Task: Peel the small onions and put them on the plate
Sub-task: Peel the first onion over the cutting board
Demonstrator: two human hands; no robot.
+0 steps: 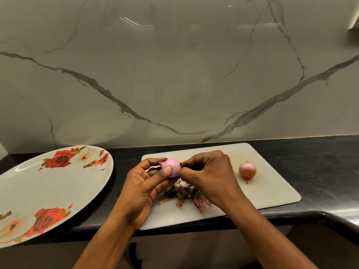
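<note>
A small pink onion [173, 166], mostly bare of skin, is held above the white cutting board [272, 189]. My left hand [141, 189] grips it between thumb and fingers. My right hand [207, 175] pinches at the onion's right end with curled fingers. A second small onion [247, 171], still in its reddish skin, lies on the board to the right of my hands. A large white plate with red rose prints [58, 191] sits on the counter to the left, with nothing on it.
A heap of dry onion peels [184, 195] lies on the board under my hands. The board rests on a black counter [320, 171] whose front edge curves at the right. A marble wall rises behind.
</note>
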